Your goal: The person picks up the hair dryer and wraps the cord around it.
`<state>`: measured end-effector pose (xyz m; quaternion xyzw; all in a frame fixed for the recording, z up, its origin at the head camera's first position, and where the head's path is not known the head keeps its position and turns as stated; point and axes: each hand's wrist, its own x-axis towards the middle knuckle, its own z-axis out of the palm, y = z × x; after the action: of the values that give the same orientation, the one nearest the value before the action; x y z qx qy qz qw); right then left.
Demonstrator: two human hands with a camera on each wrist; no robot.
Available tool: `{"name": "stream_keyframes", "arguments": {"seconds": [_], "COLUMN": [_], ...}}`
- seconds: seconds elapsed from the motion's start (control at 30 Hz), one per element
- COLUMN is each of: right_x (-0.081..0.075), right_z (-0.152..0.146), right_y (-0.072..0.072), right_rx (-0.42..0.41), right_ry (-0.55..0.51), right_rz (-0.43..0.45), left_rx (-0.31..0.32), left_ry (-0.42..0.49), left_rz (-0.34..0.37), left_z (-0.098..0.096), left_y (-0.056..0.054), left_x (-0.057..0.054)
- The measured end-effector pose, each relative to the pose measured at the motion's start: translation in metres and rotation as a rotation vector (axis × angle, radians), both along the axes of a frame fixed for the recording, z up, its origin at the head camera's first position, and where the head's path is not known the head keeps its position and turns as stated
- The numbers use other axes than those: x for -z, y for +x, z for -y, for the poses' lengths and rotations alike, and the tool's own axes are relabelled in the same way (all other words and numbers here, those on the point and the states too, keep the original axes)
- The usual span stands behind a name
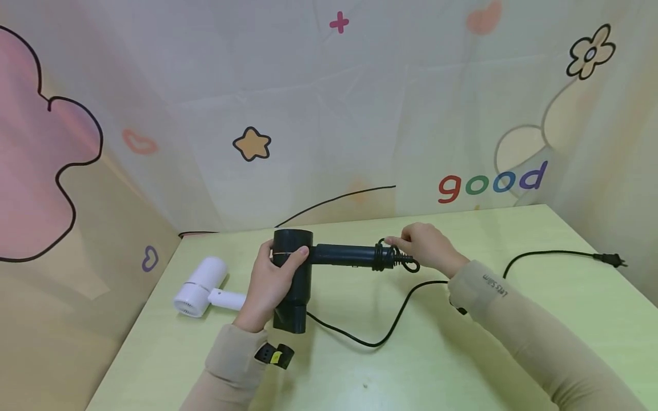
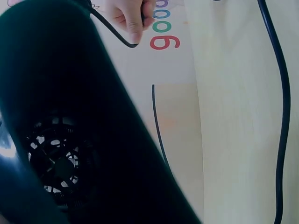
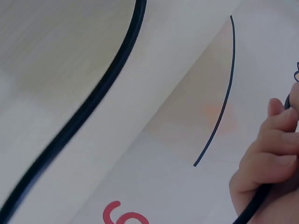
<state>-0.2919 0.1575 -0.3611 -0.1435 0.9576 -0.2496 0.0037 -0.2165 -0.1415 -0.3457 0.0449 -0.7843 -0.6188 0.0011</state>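
My left hand [image 1: 269, 282] grips the barrel of a black hair dryer [image 1: 341, 255], thumb across its front. The dryer is held up over the table, nozzle down, with its handle pointing right. Black cord [image 1: 379, 258] is looped around the handle's end. There, my right hand [image 1: 429, 248] pinches a part of this cord between thumb and fingers. In the right wrist view, the cord [image 3: 256, 205] passes through the curled fingers [image 3: 266, 161]. The left wrist view is largely filled by the dryer's dark body [image 2: 107, 121], its round grille showing.
A white hair dryer [image 1: 200, 288] lies on the light green table [image 1: 437, 365] at left, its handle partly behind my left hand. Another length of black cord [image 1: 377, 344] curves across the table to a plug [image 1: 610, 260] near the right edge. A patterned cloth [image 1: 319, 142] hangs behind.
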Motion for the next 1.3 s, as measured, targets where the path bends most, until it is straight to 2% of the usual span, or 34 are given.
{"name": "stream_keyframes", "arguments": {"seconds": [0.27,0.63,0.93,1.3], "right_x": [-0.014,-0.045,-0.072,-0.1], "right_z": [-0.001,0.006,0.01,0.017], "right_y": [-0.007,-0.003,0.014,0.045], "right_rx": [0.018,0.001,-0.033,-0.097], "right_ry": [-0.003,0.014,0.012,0.013], "right_rz": [-0.054,-0.144,-0.152,-0.16], "left_rx": [0.028,0.013,0.005,-0.058], "left_ry": [-0.043,-0.135,-0.286,-0.371], "left_rz": [0.001,-0.006,-0.035,-0.073], "left_z": [0.003,0.003,-0.001,-0.004], "left_y": [0.001,0.002,0.0,-0.007], "left_x": [0.001,0.009,0.016,0.016]}}
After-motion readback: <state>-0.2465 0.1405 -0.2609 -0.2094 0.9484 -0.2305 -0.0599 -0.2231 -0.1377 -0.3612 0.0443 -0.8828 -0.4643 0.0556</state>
